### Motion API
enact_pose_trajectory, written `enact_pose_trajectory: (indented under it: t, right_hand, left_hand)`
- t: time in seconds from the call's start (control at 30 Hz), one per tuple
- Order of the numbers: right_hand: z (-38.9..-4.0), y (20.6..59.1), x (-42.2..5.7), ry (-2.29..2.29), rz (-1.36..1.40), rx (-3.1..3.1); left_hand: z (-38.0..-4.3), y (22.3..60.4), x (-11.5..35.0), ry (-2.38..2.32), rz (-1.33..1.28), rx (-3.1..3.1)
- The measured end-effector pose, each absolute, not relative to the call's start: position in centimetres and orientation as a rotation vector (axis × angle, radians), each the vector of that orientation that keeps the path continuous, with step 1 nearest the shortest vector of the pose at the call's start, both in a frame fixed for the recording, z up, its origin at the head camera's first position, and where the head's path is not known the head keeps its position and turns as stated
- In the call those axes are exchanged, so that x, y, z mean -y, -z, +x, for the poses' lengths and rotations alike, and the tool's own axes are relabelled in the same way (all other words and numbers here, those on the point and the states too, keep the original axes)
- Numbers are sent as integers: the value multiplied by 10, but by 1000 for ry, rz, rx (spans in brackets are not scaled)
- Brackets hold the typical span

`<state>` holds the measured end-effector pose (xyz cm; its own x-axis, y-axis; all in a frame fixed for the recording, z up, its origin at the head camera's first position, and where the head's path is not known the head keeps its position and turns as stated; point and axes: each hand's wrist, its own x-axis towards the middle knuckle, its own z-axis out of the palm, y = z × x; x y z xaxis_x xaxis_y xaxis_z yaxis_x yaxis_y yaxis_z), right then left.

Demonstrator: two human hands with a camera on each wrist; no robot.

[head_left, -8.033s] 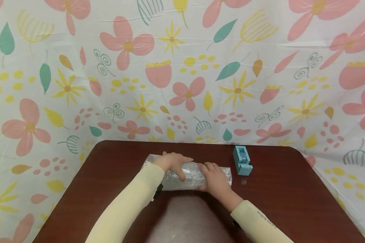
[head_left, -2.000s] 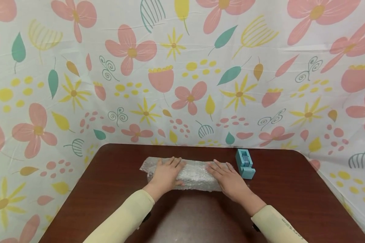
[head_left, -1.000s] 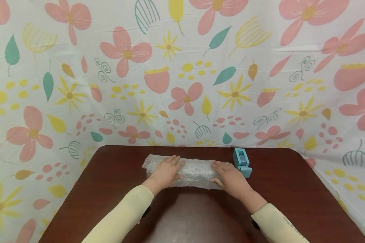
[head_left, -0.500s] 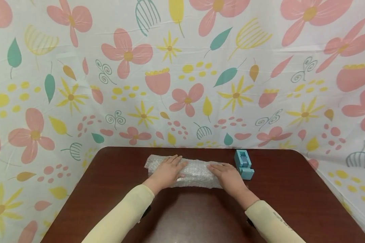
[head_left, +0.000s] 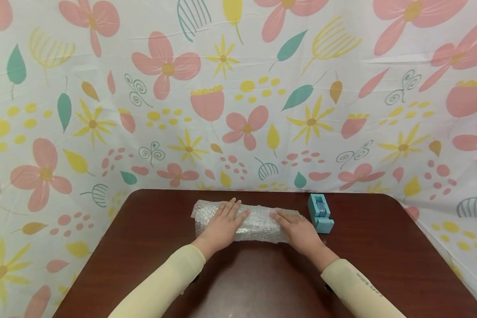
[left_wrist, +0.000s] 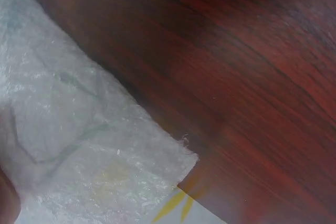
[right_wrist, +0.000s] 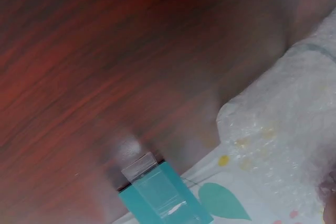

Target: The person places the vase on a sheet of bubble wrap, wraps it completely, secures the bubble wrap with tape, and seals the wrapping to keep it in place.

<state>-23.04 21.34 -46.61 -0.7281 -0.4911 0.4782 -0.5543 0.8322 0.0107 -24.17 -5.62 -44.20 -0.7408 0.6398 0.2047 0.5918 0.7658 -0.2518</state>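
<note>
A roll of clear bubble wrap (head_left: 256, 225) lies crosswise on the table near its far edge; whatever may be inside cannot be made out. On its left part rests my left hand (head_left: 221, 227), fingers stretched out over the top. My right hand (head_left: 300, 232) lies over the right end with extended fingers, hiding some of that end. The left wrist view shows the wrap's open left end (left_wrist: 173, 166) and only a sliver of hand. In the right wrist view the wrap's other end (right_wrist: 247, 119) sits close to a blue tape dispenser (right_wrist: 163, 198).
The blue dispenser stands just right of the roll, behind my right hand. A short piece of clear tape (right_wrist: 139, 166) sticks out from its front. Around them is the dark red-brown tabletop (head_left: 381, 256), backed by a flower-patterned cloth (head_left: 246, 57).
Eight seconds ago my left hand arched over the wrap and the right gripped it. Now both lie on top. In the last half second my left hand has slid slightly away across the roll.
</note>
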Motion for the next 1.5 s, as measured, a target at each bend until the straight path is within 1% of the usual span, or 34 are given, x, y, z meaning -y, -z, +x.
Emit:
enact_pose_trajectory:
  t: [0.33, 0.6, 0.8, 1.13, 1.5]
  right_hand:
    - [-227, 470, -212, -226, 674, 2688]
    - [-225, 473, -210, -243, 736, 2630]
    - [-230, 472, -207, -231, 743, 2717]
    - [-239, 468, -206, -19, 711, 2778]
    - [-232, 466, -209, -88, 786, 2766]
  left_hand:
    - [-242, 458, 60, -463, -916, 2589]
    - [-238, 463, 67, -710, -831, 2494]
    - [-240, 472, 75, -633, -828, 2444]
    - [-248, 452, 73, -471, -939, 2631]
    - [-239, 436, 78, -360, -1038, 2709]
